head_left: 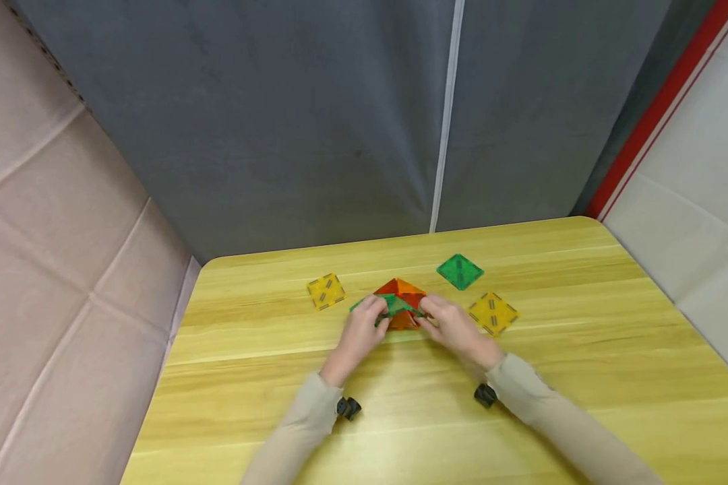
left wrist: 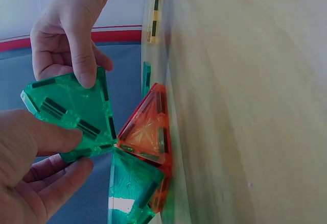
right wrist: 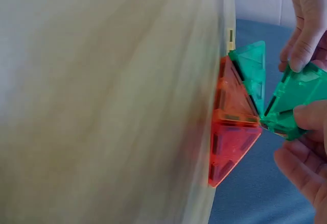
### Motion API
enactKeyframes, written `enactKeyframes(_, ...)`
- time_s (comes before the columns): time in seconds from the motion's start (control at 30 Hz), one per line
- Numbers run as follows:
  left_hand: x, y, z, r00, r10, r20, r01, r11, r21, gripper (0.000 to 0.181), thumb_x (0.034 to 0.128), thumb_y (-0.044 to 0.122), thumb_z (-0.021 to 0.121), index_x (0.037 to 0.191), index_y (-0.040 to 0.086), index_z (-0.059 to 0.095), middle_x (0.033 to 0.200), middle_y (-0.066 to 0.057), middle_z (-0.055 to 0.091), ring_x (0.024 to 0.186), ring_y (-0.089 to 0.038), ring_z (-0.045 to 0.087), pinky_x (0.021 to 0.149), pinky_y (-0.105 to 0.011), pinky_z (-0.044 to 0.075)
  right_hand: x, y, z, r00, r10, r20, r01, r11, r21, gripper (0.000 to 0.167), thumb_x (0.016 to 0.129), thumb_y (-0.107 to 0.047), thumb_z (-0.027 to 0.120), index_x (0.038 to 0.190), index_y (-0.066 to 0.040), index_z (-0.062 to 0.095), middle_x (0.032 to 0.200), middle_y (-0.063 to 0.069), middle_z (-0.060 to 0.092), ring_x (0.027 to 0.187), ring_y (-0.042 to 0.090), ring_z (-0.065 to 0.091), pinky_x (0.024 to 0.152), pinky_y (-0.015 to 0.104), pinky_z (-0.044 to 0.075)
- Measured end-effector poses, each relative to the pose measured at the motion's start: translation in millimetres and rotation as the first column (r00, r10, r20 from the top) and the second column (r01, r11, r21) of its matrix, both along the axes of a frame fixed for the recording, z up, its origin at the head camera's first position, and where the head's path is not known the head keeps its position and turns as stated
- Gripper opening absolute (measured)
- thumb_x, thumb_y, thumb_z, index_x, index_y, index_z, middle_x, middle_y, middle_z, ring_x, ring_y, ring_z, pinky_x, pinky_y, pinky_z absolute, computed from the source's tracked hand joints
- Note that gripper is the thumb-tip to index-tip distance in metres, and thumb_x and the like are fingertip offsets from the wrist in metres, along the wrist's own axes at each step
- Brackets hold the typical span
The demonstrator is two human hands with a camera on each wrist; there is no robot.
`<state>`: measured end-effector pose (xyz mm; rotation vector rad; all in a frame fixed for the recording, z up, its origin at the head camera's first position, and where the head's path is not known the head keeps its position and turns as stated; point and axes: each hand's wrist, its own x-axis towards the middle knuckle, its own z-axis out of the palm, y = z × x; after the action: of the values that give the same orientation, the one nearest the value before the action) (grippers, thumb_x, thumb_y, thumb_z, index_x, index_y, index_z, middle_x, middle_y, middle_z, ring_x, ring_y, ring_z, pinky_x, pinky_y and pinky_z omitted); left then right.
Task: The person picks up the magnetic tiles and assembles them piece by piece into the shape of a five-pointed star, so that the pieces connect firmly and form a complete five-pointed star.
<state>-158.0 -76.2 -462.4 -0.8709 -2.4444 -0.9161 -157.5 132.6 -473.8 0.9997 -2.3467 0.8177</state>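
Note:
Both hands hold a clear green magnetic tile (left wrist: pixel 71 106) just above a small structure of red and orange triangular tiles (head_left: pixel 404 319) on the table. My left hand (head_left: pixel 361 331) pinches one side of the green tile between thumb and fingers. My right hand (head_left: pixel 453 327) pinches its other side, thumb on the face. One corner of that tile meets the top of the red-orange structure. A second green triangular tile (right wrist: pixel 250 71) slants against the structure on its left side. In the head view the fingers partly cover the green pieces.
A yellow tile (head_left: pixel 326 292) lies to the left of the structure. On the right lie a green diamond of tiles (head_left: pixel 460 271) and another yellow tile (head_left: pixel 493 314). A grey curtain (head_left: pixel 315 135) hangs behind the wooden table (head_left: pixel 249 377), with padded walls at both sides.

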Motion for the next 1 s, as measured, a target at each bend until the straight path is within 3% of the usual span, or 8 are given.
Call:
enactKeyframes(0.2, 3.8, 1.3, -5.1, 0.998, -0.005, -0.066, -0.003, 0.993, -0.114, 0.022, 0.0698, -0.007, 0.074, 0.081, 0.003, 0.058, 0.082, -0.006, 0.056, 0.071, -0.017, 0.058, 0.061, -0.022, 0.051, 0.8, 0, -5.9, 0.999, 0.017, -0.052, -0.015, 0.999, 0.041, 0.033, 0.068, 0.006, 0.078, 0.077, -0.006, 0.048, 0.076, 0.003, 0.054, 0.066, 0.014, 0.049, 0.055, 0.022, 0.046)
enactKeyframes(0.33, 3.8, 3.0, -7.4, 0.998, 0.015, -0.064, -0.027, 0.981, -0.190, 0.023, 0.0681, -0.008, 0.073, 0.081, 0.003, 0.058, 0.081, -0.007, 0.057, 0.071, -0.017, 0.058, 0.060, -0.022, 0.051, 0.0, 0, -7.0, 1.000, 0.005, -0.011, -0.004, 0.993, 0.121, 0.035, 0.068, 0.003, 0.079, 0.076, -0.007, 0.046, 0.073, 0.001, 0.049, 0.063, 0.012, 0.043, 0.053, 0.021, 0.042)
enactKeyframes(0.6, 3.1, 6.1, -13.1, 0.994, 0.104, -0.023, -0.105, 0.933, -0.343, 0.025, 0.0677, -0.002, 0.075, 0.087, 0.004, 0.061, 0.083, -0.006, 0.057, 0.073, -0.018, 0.056, 0.056, -0.025, 0.051, -1.3, -5, -6.1, 0.994, -0.035, 0.106, 0.006, 0.966, 0.259, 0.032, 0.071, -0.001, 0.075, 0.079, -0.011, 0.046, 0.075, -0.003, 0.043, 0.063, 0.011, 0.040, 0.054, 0.020, 0.038)
enactKeyframes(0.83, 0.7, 6.9, -16.5, 0.982, 0.149, -0.112, -0.184, 0.878, -0.441, 0.029, 0.0666, 0.005, 0.077, 0.093, 0.005, 0.064, 0.086, -0.007, 0.060, 0.080, -0.021, 0.056, 0.064, -0.029, 0.044, -3.7, -7, -6.8, 0.993, -0.038, 0.116, -0.002, 0.945, 0.326, 0.029, 0.073, -0.006, 0.076, 0.083, -0.010, 0.049, 0.078, -0.002, 0.044, 0.065, 0.012, 0.041, 0.055, 0.021, 0.040)
enactKeyframes(1.0, -1.3, 8.5, -18.2, 0.979, 0.169, -0.113, -0.203, 0.857, -0.474, 0.025, 0.0675, 0.005, 0.075, 0.090, 0.006, 0.065, 0.085, -0.006, 0.061, 0.078, -0.021, 0.055, 0.065, -0.029, 0.041, -5.6, -7, -7.0, 0.994, -0.060, 0.096, 0.020, 0.928, 0.373, 0.028, 0.074, -0.007, 0.076, 0.083, -0.010, 0.050, 0.078, -0.001, 0.045, 0.064, 0.013, 0.041, 0.052, 0.021, 0.040)
